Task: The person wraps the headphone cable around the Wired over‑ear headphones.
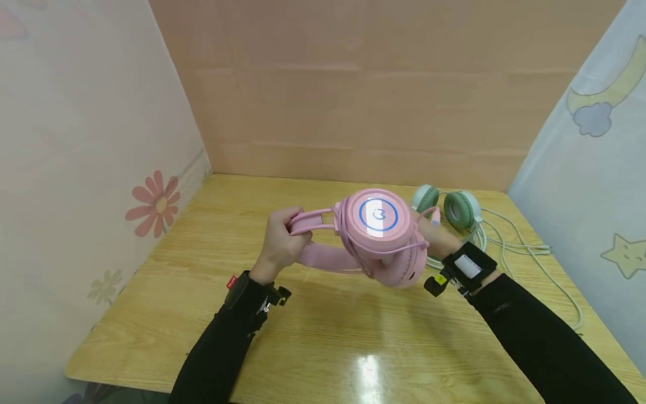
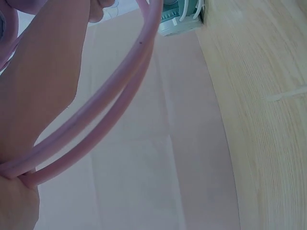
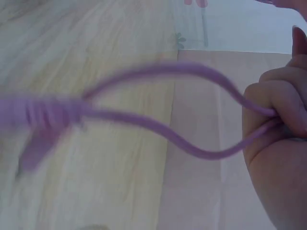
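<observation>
Pink over-ear headphones (image 1: 378, 238) are held above the table, one ear cup facing up with a blue ring and logo on it. My left hand (image 1: 284, 238) grips their headband at the left. Two thin pink bars (image 2: 108, 96) cross in front of that hand in the left wrist view. A pink cable is wound around the ear cups. My right hand (image 3: 283, 115) curls its fingers round a loop of the pink cable (image 3: 153, 124), whose plug end (image 3: 43, 112) hangs loose and blurred. From the head view, the ear cups hide most of the right hand.
Green and white headphones (image 1: 459, 210) lie at the table's back right, their pale cable (image 1: 527, 247) spread along the right side. The wooden table (image 1: 166, 314) meets a brown paper backdrop (image 1: 343, 123) behind and printed cloths (image 1: 101, 140) on both sides.
</observation>
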`<state>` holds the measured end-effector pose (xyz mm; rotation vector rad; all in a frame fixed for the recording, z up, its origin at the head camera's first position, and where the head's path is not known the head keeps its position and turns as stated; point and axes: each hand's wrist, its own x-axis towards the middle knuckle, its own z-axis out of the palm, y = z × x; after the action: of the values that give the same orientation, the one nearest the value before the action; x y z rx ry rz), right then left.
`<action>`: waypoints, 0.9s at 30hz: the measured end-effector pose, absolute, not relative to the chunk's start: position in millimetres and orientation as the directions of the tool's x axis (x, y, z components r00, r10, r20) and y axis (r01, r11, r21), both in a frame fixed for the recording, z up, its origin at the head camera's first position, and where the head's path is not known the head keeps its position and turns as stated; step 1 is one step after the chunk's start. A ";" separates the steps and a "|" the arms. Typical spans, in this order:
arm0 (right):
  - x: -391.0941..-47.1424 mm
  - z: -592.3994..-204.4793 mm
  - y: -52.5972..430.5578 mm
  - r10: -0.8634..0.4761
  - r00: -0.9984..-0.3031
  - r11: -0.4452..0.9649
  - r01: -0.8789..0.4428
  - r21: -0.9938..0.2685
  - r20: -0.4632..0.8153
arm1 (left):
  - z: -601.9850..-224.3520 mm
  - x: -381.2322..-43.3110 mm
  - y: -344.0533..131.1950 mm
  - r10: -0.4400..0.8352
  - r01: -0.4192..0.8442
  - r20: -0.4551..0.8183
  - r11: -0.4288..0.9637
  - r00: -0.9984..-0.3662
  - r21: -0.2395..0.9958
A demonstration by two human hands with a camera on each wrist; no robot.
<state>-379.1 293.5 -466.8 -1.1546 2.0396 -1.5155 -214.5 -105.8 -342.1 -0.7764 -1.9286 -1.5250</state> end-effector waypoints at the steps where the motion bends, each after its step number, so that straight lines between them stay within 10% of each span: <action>1: -358.8 -447.0 278.4 -0.717 -0.666 0.084 -0.373 -0.924 0.204 | -341.7 -214.6 -105.6 0.098 0.729 0.726 0.190 -0.680 0.657; 8: -262.6 -354.4 210.8 -0.752 -0.635 -0.065 -0.196 -0.978 0.177 | -342.9 -216.2 -105.8 0.075 0.700 0.703 0.209 -0.707 0.683; 9: -261.3 -356.7 211.6 -0.757 -0.619 0.092 -0.417 -0.904 0.209 | -343.2 -216.4 -106.0 0.068 0.692 0.696 0.209 -0.715 0.691; 14: -271.2 -380.3 219.0 -0.747 -0.592 0.284 -0.695 -0.661 0.302 | -341.6 -217.2 -105.2 0.039 0.669 0.679 0.215 -0.733 0.711; 16: -284.2 -396.1 223.4 -0.766 -0.533 0.176 -0.712 -0.680 0.360 | -340.6 -217.8 -104.5 0.033 0.669 0.680 0.221 -0.733 0.710; 17: -287.2 -398.5 221.6 -0.829 -0.431 0.242 -0.851 -0.465 0.357 | -340.2 -218.1 -104.0 0.030 0.667 0.679 0.222 -0.734 0.711; 18: -289.2 -398.8 218.3 -0.873 -0.324 0.381 -0.920 0.093 0.364 | -340.0 -218.4 -103.7 0.026 0.665 0.677 0.225 -0.735 0.713; 19: -290.8 -397.1 211.7 -0.907 -0.160 0.411 -0.539 0.735 0.390 | -340.1 -219.0 -103.4 0.022 0.661 0.675 0.228 -0.738 0.715; 20: -291.3 -393.6 203.7 -0.916 0.024 0.395 -0.108 0.912 0.400 | -340.1 -219.2 -103.1 0.016 0.656 0.671 0.229 -0.741 0.719; 22: -283.9 -379.2 183.9 -0.894 0.275 0.435 0.333 0.837 0.355 | -340.4 -219.5 -102.6 0.004 0.645 0.662 0.229 -0.749 0.729; 27: -271.0 -358.3 158.2 -0.811 0.389 0.585 0.532 0.613 0.436 | -341.2 -219.7 -102.7 -0.020 0.630 0.652 0.237 -0.758 0.740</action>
<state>-271.0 158.2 -358.3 0.4076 -0.7825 -0.8842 -219.7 -102.7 -341.2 -0.5567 -1.9723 -1.5608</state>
